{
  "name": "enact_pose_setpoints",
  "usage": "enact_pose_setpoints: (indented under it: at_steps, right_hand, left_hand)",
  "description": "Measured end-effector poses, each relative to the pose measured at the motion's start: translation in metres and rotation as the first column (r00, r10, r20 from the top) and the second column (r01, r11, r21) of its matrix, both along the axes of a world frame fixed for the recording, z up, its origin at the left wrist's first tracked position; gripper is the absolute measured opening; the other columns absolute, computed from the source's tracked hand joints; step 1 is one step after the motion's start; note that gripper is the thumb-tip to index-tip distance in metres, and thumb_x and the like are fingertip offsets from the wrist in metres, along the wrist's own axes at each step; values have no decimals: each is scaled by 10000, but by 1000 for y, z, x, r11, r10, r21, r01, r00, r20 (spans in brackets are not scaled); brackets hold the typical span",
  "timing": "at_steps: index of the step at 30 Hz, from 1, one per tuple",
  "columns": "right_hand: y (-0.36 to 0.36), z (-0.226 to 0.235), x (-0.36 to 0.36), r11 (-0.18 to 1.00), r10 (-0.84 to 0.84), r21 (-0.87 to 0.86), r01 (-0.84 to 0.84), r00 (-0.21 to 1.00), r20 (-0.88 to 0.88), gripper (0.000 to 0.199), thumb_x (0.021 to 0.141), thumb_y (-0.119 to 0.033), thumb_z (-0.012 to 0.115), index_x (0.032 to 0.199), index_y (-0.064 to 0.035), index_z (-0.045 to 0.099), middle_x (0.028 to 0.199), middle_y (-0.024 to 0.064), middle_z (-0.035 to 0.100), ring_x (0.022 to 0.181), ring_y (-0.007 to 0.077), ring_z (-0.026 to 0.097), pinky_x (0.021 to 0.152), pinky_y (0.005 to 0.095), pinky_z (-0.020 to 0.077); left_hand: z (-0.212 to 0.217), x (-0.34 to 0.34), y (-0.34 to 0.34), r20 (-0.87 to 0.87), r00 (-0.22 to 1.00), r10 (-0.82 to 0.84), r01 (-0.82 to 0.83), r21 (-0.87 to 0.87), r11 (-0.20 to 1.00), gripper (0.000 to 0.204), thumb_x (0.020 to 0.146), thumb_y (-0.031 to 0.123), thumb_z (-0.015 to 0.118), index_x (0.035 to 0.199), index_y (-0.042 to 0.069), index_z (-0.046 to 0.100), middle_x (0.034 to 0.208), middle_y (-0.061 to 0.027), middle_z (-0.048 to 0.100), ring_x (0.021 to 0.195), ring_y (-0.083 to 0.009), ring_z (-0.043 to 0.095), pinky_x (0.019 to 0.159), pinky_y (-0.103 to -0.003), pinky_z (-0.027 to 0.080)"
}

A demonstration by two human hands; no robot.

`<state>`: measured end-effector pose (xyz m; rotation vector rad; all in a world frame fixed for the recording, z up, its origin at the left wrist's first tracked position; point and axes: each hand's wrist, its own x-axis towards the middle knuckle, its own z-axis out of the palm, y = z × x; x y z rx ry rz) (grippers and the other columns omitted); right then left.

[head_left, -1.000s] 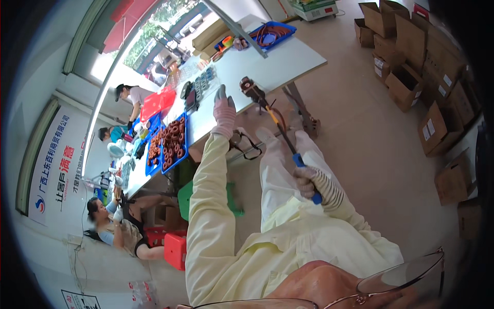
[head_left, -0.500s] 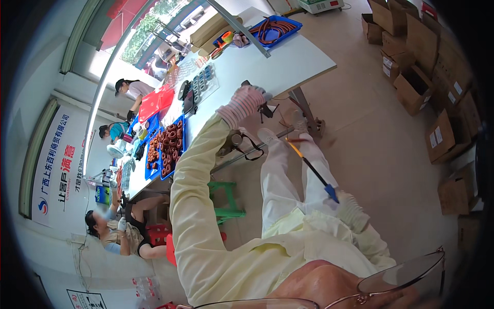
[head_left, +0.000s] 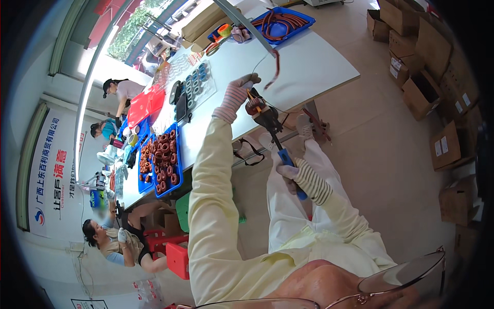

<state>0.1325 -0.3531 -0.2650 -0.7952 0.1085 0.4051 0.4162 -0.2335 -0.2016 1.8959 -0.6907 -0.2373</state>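
Observation:
At the table edge, my left hand, in a pink-striped glove, is closed with its fingertips pinched beside a red-brown wound ring. A thin wire seems to run up from those fingers. A dark clamp-like fixture sits at the ring, over the table's edge. My right hand, in a dark-striped glove, wraps round the blue handle of a long hand tool. Its dark shaft points up toward the fixture; the tip is hard to make out. A red-brown strip of wire curves above the ring.
Blue trays of red-brown rings stand left on the white table. A blue tray of red-brown wire lies at the far end, by a metal post. Several people work at left. Cardboard boxes line the right.
My right hand has brought the tool up and left, from beside my leg to the fixture. My left hand has shifted slightly left, uncovering the ring and fixture. The view has shifted a little.

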Motion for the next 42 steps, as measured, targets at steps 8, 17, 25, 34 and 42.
enact_pose_setpoints:
  at_steps: [8, 17, 25, 34, 42]
  right_hand:
    - [5, 41, -52, 871, 104, 480, -100, 994, 17, 167, 852, -228, 586, 812, -123, 462, 566, -80, 320, 415, 16, 281, 372, 183, 246]
    - [-61, 33, -235, 984, 103, 157, -78, 982, -157, 179, 823, -230, 588, 878, -87, 495, 533, -46, 364, 376, 45, 323, 341, 207, 276]
    - [-55, -52, -184, 740, -77, -657, 143, 989, 128, 281, 797, -252, 579, 989, -72, 481, 587, -3, 439, 416, 84, 420, 382, 244, 356]
    - [-2, -7, -16, 1000, -6, -27, 6, 1000, -1, 277, 792, -266, 639, 908, -70, 481, 588, -18, 437, 389, 82, 391, 337, 237, 317]
    - [0, 33, -58, 601, 191, 793, -96, 981, -26, 223, 891, -190, 519, 711, -157, 393, 560, -94, 277, 392, -2, 242, 352, 170, 199]
  left_hand:
    - [-42, -26, 52, 175, 922, 346, -347, -27, 938, 269, 872, 148, 524, 1104, 30, 594, 886, -116, 649, 783, -188, 585, 713, -285, 469]
    - [14, -137, 21, 863, 240, -444, -465, 504, 728, 527, 762, 133, 572, 1269, 122, 430, 1184, -88, 531, 1174, -277, 445, 976, -401, 365]
    - [63, -82, -51, 483, 715, -506, -351, 873, 339, 280, 812, 107, 540, 1036, 254, 622, 805, -61, 600, 783, -252, 569, 733, -341, 495]
    - [10, 3, -17, 117, 993, 0, -30, 251, 967, 299, 855, 83, 517, 1143, 60, 592, 917, 8, 657, 735, -68, 563, 704, -213, 476]
    - [-41, -35, 47, 436, 785, 440, -542, 140, 829, 253, 874, 196, 544, 1097, 108, 625, 847, -137, 662, 771, -225, 601, 708, -297, 475]
